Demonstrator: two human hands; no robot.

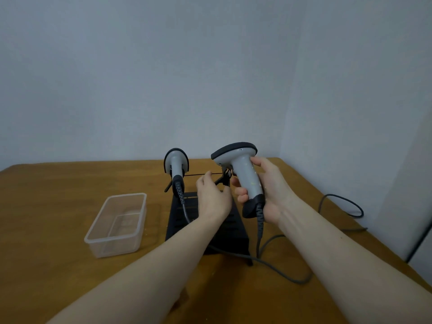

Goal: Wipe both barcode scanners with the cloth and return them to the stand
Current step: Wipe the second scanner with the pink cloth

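One grey barcode scanner [244, 176] is held upright above the right end of the black stand [224, 232], clear of the rail; small pale specks show on its handle. The right hand [268, 195] grips this handle, fingers and thumb curled round it. Its coiled cable [260, 230] drops to the wooden table [58, 230] and trails right. The second scanner [176, 169] hangs on the stand's left end, head up. The left hand [212, 195] is over the stand with fingers loosely extended, fingertips at the thin rail, holding nothing. A clear plastic container [117, 225] sits left of the stand.
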